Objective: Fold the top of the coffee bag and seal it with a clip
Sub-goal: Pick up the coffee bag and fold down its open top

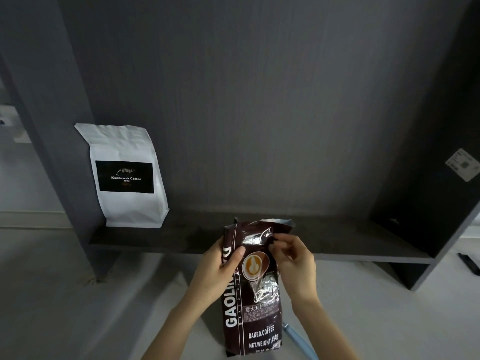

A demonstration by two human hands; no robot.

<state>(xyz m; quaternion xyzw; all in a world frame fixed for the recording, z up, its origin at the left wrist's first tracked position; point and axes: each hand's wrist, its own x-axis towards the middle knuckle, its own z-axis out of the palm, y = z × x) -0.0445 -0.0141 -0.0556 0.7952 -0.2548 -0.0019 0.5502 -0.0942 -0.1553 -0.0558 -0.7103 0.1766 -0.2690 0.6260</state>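
1. Head view: a dark brown coffee bag (253,289) is held upright above a pale tabletop (78,294), just in front of a dark shelf (337,237); white lettering and a round cup emblem are seen on its front.
2. The left hand (218,271) is wrapped around the bag's left edge in its upper half; the thumb is laid across the front beside the emblem; its grip is clamped on the bag.
3. The right hand (294,266) is placed at the bag's right edge near the top; the fingertips (275,242) are pinched together on the crinkled foil there.
4. The top of the bag is seen crumpled and standing up, with silver lining exposed; no flat fold is made yet.
5. A light blue object (298,339) is seen lying on the tabletop just right of the bag's lower end, partly hidden by the right forearm; whether it is the clip cannot be told.
6. A white coffee bag (124,175) with a black label is stood on the shelf at its left end, well apart from the hands.
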